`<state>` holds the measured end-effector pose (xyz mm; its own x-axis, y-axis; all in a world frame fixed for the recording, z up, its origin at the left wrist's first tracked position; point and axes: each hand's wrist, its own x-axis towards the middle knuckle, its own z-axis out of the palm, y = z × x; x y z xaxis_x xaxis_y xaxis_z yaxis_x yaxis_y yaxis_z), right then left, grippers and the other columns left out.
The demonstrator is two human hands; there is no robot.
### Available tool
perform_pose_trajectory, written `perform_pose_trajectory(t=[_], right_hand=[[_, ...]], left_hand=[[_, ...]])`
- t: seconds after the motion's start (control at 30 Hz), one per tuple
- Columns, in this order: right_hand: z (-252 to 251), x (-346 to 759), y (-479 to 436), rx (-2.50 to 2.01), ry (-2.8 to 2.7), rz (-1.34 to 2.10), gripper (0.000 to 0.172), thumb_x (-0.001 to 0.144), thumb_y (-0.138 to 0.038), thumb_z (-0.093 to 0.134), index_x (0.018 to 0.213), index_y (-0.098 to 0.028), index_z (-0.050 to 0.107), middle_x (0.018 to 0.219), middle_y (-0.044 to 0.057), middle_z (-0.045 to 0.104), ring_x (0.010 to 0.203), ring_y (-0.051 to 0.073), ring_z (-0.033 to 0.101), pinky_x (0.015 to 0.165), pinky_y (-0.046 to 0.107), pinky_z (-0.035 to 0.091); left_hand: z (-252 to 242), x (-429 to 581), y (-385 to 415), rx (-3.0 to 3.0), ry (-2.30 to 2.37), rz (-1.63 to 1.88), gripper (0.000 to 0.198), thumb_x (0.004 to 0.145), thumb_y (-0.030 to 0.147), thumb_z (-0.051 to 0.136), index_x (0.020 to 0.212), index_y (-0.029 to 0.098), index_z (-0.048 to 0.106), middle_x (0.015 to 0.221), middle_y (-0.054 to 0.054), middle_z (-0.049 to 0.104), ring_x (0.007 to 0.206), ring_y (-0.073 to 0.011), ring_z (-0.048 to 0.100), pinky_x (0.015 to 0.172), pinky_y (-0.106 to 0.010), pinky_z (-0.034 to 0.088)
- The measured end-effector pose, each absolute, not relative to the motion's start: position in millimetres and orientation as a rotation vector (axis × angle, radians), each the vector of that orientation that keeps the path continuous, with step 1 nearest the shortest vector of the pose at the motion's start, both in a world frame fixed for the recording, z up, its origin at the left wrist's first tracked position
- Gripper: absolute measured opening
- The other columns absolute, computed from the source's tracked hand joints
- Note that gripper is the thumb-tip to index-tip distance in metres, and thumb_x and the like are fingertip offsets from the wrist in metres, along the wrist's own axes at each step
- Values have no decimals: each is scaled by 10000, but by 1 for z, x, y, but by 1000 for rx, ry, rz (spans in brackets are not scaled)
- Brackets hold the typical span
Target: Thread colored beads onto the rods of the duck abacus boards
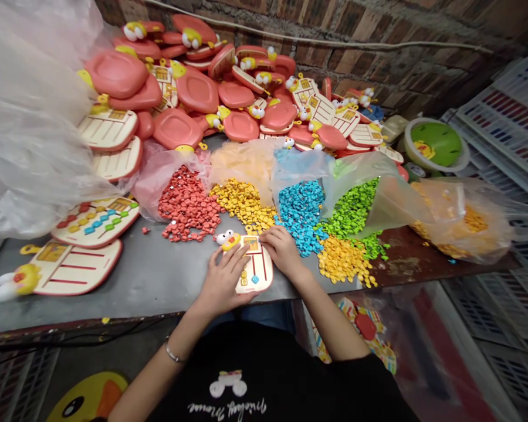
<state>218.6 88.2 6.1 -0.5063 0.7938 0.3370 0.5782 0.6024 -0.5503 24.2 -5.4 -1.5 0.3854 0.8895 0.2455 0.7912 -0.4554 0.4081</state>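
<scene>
The left hand lies open, fingers spread, on the left edge of a duck-headed toy board. The right hand rests open over the board's upper right edge, fingers together. The board lies flat on the grey tabletop, just below piles of loose red pieces, yellow pieces, blue pieces and green pieces.

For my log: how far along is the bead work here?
Done: one board on the table's left shows rows of coloured beads. In hand: the left hand and right hand steady a board holding only a few beads. Left: a big heap of boards, face-up ones bare, and the bead piles.
</scene>
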Motion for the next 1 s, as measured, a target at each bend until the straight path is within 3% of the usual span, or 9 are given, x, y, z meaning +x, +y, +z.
perform_pose_trajectory(t=[0.17, 0.37, 0.57, 1.0], right_hand=[[6, 218, 68, -1011, -2340, 587, 174, 899, -128, 549, 858, -213, 696, 850, 74, 675, 877, 233, 554, 793, 379, 478], [7, 219, 57, -1063, -2054, 779, 212, 901, -223, 584, 1105, -225, 642, 950, 66, 676, 874, 214, 614, 771, 356, 508], [6, 227, 61, -1095, -2098, 763, 112, 904, -195, 571, 921, -215, 680, 909, 65, 680, 902, 219, 629, 818, 369, 506], [-6, 209, 49, -1150, -1940, 754, 145, 884, -184, 591, 1003, -196, 673, 930, 66, 719, 876, 212, 645, 803, 353, 510]], left_hand=[[-2, 24, -5, 2420, 1497, 626, 707, 765, 530, 641, 1361, 182, 490, 1461, -127, 466, 1356, -330, 402, 1133, -521, 195], [-4, 24, -5, 2398, 1509, 630, 708, 768, 521, 643, 1368, 183, 480, 1471, -120, 454, 1363, -324, 396, 1125, -505, 205], [-3, 24, -6, 2399, 1492, 637, 655, 790, 512, 621, 1337, 176, 493, 1471, -120, 453, 1374, -315, 382, 1110, -496, 210], [-3, 24, -5, 2425, 1506, 606, 676, 779, 507, 625, 1348, 174, 480, 1465, -122, 462, 1368, -317, 390, 1098, -480, 224]])
